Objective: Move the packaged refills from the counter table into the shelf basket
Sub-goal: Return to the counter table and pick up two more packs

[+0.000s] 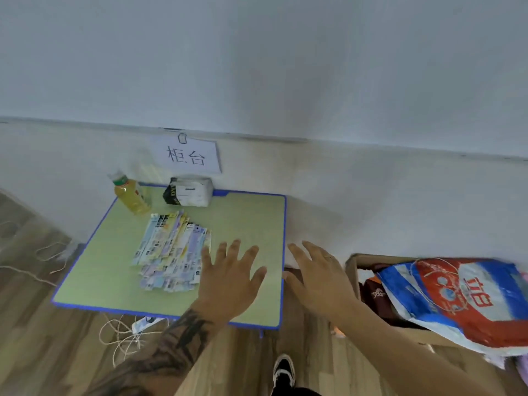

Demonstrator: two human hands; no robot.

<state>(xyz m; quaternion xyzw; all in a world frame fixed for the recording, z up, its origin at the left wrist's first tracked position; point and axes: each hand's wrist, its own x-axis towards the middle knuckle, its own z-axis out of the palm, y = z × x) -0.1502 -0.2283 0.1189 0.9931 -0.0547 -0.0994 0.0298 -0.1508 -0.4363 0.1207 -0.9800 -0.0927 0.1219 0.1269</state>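
On the green surface (248, 212), the refills (171, 252) lie fanned in a loose overlapping pile, left of centre, near a bottle (132, 195) and a tissue pack (190, 191). Both hands hover with fingers spread, holding nothing: the left hand (231, 278) just beside the pile, the right hand (317, 278) past the surface's edge. Squaring the packs into one stack first, then gripping from both sides, should stop slippery ones sliding out. No basket is in view.
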